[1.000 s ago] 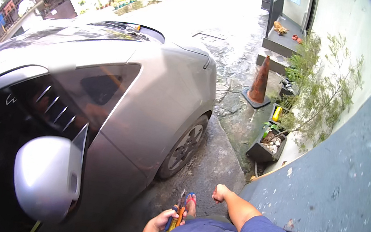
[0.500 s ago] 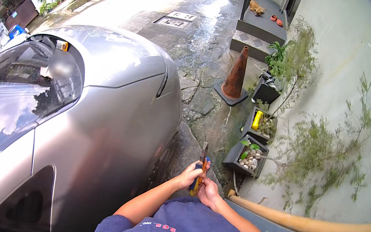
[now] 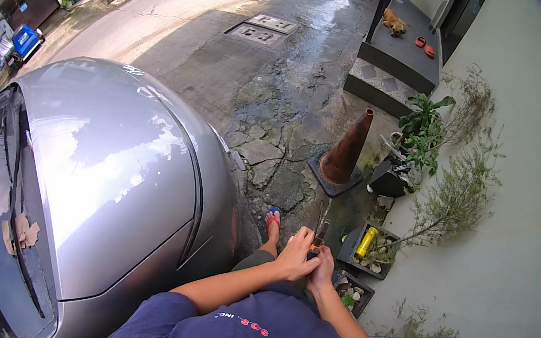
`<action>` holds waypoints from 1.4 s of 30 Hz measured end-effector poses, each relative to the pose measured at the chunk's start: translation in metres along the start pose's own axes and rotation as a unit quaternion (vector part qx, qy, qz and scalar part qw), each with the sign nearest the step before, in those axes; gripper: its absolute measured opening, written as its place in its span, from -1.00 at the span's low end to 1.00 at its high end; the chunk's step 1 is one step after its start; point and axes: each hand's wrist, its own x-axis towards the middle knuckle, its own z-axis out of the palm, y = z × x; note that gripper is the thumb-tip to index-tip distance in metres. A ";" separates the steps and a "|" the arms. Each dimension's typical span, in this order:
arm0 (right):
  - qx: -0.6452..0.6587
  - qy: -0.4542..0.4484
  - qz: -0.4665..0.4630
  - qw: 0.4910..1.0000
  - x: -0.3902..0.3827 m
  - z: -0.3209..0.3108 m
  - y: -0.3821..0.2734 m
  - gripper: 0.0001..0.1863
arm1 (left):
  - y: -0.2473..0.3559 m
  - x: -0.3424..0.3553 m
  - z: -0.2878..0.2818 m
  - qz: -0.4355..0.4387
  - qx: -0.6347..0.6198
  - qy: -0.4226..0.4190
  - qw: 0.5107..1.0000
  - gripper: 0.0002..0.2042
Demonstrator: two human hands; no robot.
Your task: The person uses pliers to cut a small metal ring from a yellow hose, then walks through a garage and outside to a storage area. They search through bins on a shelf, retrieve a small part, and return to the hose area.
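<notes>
Close together in front of my body, my left hand (image 3: 297, 257) and my right hand (image 3: 322, 272) both have closed fingers around what looks like a pair of pliers (image 3: 323, 230). Its dark metal head points away from me, and bits of orange and dark blue show between my fingers. A thin dark rod rises beside the head; what it belongs to is hidden. The grips are mostly covered by my fingers. Below and left of my hands, my foot wears a red and blue flip-flop (image 3: 273, 217).
A silver car (image 3: 122, 167) fills the left side. Ahead on cracked wet concrete stands a worn orange traffic cone (image 3: 348, 149). Along the right wall are planter boxes, one with a yellow flashlight-like cylinder (image 3: 366, 242). A dog (image 3: 394, 23) lies on the tiled steps (image 3: 384, 85).
I have moved forward past the windshield toward the car's front. The pliers and both hands are now nearer the planters, my left hand covers more of the tool, and my foot shows more fully.
</notes>
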 end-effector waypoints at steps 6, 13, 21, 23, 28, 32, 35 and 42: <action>-0.024 -0.032 -0.091 0.995 0.197 0.054 -0.067 -0.82 | -0.083 0.206 -0.033 0.036 0.006 -0.027 0.999 -0.45; -0.151 0.003 -0.170 0.974 0.391 0.139 -0.133 -0.82 | -0.143 0.408 -0.131 0.007 0.021 -0.169 0.985 -0.31; -0.198 -0.040 -0.018 0.979 0.625 0.191 -0.207 -0.83 | -0.414 0.583 -0.216 -0.221 -0.133 0.055 0.965 -0.64; -0.220 -0.071 -0.007 0.973 0.707 0.217 -0.225 -0.80 | -0.523 0.583 -0.242 -0.336 -0.114 0.190 0.915 -0.70; -0.255 -0.113 -0.070 0.958 0.914 0.314 -0.239 -0.82 | -0.633 0.485 -0.306 -0.712 -0.110 0.343 0.603 -0.78; -0.293 -0.202 -0.079 0.931 1.018 0.466 -0.303 -0.84 | -0.625 0.509 -0.344 -0.692 -0.191 0.385 0.580 -0.80; -0.301 -0.247 -0.065 0.919 1.101 0.577 -0.308 -0.83 | -0.643 0.563 -0.370 -0.684 -0.274 0.443 0.510 -0.83; -0.528 -0.089 -0.053 0.843 1.381 0.660 -0.190 -0.75 | -0.866 0.763 -0.487 -0.668 -0.354 0.471 0.454 -0.78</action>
